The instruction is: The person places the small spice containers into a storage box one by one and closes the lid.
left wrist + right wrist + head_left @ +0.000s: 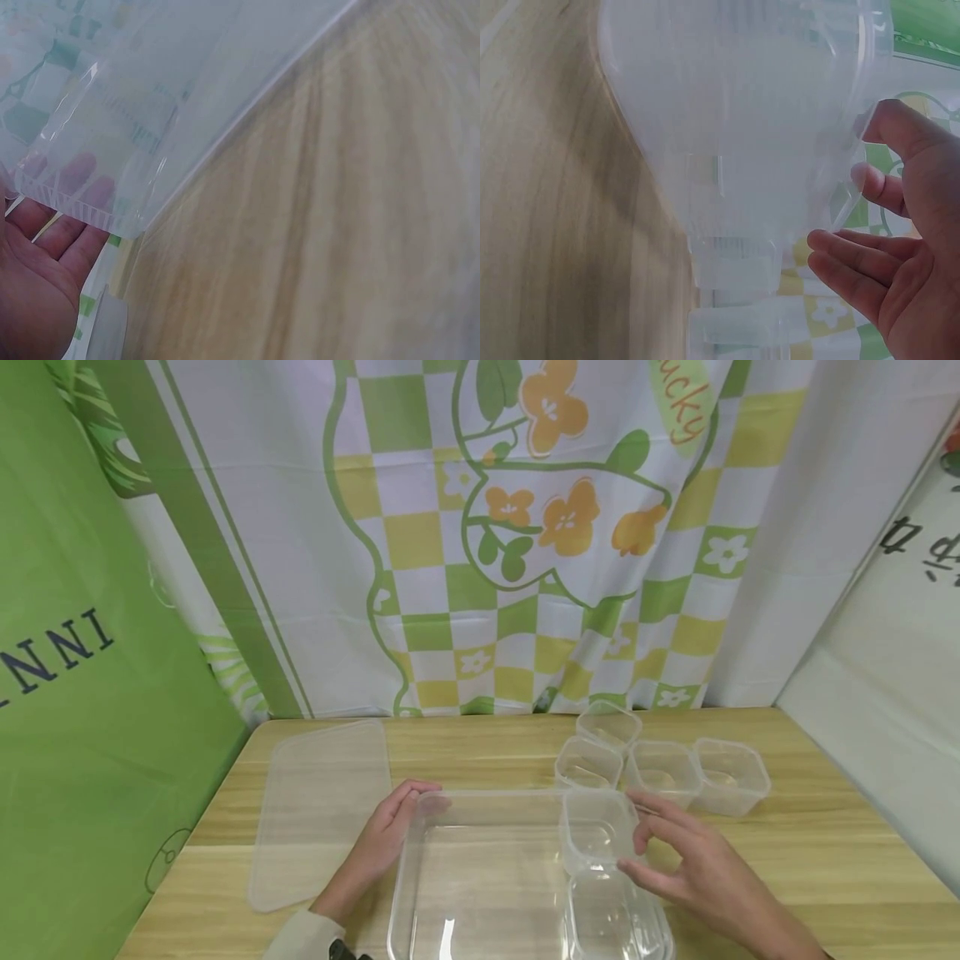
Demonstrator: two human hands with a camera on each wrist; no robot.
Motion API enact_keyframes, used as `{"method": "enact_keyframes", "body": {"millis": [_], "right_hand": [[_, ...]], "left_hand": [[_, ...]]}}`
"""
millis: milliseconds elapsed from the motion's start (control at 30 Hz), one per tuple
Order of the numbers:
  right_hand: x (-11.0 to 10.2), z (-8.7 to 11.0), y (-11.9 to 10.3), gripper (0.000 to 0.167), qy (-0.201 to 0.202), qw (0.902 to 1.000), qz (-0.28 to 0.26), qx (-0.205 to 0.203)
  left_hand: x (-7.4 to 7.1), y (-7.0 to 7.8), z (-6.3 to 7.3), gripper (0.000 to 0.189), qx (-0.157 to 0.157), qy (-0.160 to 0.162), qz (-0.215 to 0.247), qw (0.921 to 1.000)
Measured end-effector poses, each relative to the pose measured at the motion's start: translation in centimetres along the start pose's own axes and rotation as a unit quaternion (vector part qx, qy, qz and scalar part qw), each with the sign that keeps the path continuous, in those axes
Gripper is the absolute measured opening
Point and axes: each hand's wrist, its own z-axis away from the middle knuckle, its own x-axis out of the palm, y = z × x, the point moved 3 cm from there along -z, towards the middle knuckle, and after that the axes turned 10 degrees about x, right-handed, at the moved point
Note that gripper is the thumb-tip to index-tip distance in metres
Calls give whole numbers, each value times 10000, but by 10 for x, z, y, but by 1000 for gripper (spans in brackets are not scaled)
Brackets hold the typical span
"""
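A large clear plastic box (pixel 491 808) stands at the front of the table. My left hand (pixel 388 831) holds its far left corner; in the left wrist view its fingers (pixel 64 232) show partly through the clear wall. Inside the box, along its right side, sit two small clear containers, a far one (pixel 598 818) and a near one (pixel 603 910). My right hand (pixel 697 864) is at the far small container, thumb at its near right corner and index fingertip at its right side. The other fingers (pixel 855 274) reach past the far corner, fairly straight.
Several more small clear containers (pixel 663 768) stand behind the box on the right. A flat translucent lid (pixel 322 810) lies on the table at the left. A patterned curtain (pixel 487 652) hangs at the table's back edge, with a green cloth (pixel 97 735) at the left.
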Motion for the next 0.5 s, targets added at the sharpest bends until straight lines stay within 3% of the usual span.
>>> {"method": "enact_keyframes", "body": {"millis": [500], "right_hand": [[5,3,0,45,39,9999,45,-89]], "left_hand": [[0,-1,0,33,55,10,-55,10000]]}}
